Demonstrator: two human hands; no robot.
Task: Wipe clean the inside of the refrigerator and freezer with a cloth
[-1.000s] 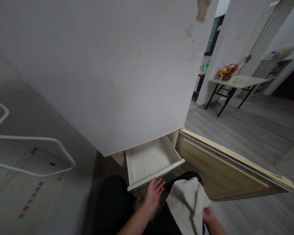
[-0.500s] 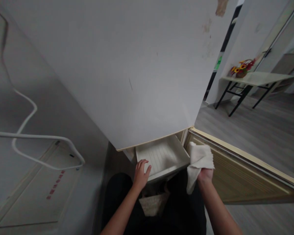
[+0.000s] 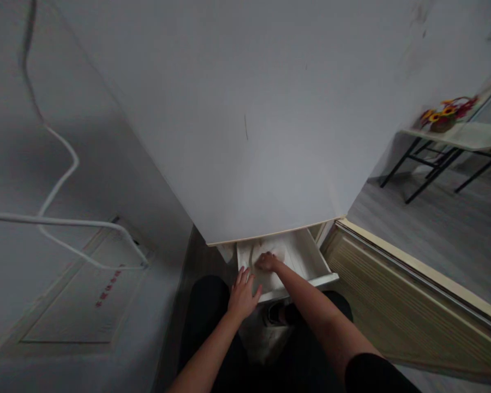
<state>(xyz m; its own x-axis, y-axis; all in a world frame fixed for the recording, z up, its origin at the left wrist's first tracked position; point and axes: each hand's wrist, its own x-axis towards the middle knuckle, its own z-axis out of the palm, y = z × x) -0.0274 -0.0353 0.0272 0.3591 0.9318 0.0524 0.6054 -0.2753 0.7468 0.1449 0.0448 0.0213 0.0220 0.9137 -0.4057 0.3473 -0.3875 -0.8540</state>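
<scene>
A white pull-out drawer (image 3: 313, 262) sticks out below a large pale panel. Down inside it, my right hand (image 3: 267, 262) is closed on a white cloth (image 3: 280, 252) and presses it near the drawer's floor on the left side. Part of the cloth is hidden under that hand and blends with the white plastic. My left hand (image 3: 242, 295) rests at the drawer's front left corner, its fingers stretched over the rim and the thumb apart.
An open door (image 3: 376, 284) with a ribbed inner face stands right of the drawer. The large pale panel (image 3: 265, 136) rises above. A white cable (image 3: 65, 221) hangs at the left wall. Far right is a table (image 3: 470, 135) with a flower basket (image 3: 444, 123).
My right hand has moved left from beside the open door into the drawer, carrying the cloth. My left hand stays at the drawer's front left corner. The view has shifted left.
</scene>
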